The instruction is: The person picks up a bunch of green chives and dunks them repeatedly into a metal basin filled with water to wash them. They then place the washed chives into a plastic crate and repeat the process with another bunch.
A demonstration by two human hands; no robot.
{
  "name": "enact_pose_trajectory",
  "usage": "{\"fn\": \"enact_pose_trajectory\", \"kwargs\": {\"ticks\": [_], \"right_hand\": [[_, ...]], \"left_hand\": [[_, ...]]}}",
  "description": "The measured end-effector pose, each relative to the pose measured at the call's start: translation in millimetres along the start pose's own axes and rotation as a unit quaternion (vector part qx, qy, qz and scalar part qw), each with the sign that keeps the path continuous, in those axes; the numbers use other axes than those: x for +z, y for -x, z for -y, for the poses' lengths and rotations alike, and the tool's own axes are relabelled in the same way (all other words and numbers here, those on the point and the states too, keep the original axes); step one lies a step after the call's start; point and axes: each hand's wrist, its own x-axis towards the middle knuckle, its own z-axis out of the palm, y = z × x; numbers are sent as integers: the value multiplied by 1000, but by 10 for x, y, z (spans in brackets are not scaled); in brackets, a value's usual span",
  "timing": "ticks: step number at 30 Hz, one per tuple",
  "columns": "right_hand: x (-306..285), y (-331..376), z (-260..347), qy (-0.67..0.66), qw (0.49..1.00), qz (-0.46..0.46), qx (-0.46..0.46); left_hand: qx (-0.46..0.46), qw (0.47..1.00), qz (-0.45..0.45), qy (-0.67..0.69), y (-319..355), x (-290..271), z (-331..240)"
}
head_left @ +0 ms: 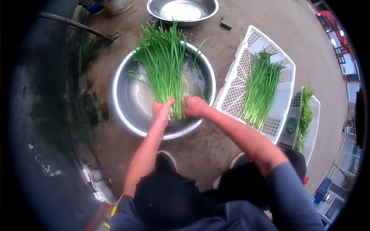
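A large bunch of green chives point(163, 67) rests over a round metal basin point(120, 104) of water, its leaf tips reaching past the far rim. My left hand point(162, 108) grips the bunch near its pale stem ends, thumb across the front. Just right of the stems, my right hand point(195, 106) is closed above the water, its fingers curled in toward the bunch. What those fingers hold, if anything, I cannot make out. A few loose leaves float in the basin.
To the right, a white plastic crate point(283, 115) holds more chives point(262, 88). Beyond it, another crate point(311, 131) carries leafy greens point(305, 119). A second metal basin point(183, 10) stands at the far side, near a small block point(227, 22). A pole point(77, 25) juts in at upper left.
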Motion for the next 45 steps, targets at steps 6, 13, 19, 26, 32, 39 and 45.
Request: {"fn": "enact_pose_trajectory", "kwargs": {"ticks": [6,13,19,26,32,39,45], "right_hand": [[406,-241,-8,-505,850,-5,150],[540,-376,132,-640,759,19,119],[610,-410,-4,-562,823,-34,73],[618,-419,-20,-513,854,-38,70],[592,-425,70,-587,805,-15,85],[658,-511,-104,-395,914,-83,39],[280,-302,64,-111,992,-62,2]], "left_hand": [[-131,960,151,198,112,-55,30],[83,985,30,-152,-38,-256,57],[-30,994,103,20,285,-247,-94],[-68,985,146,-56,270,-243,-182],[119,987,96,-55,127,-391,19],[96,970,153,-160,148,-471,-79],[90,934,-92,-332,162,-536,-220]]}}
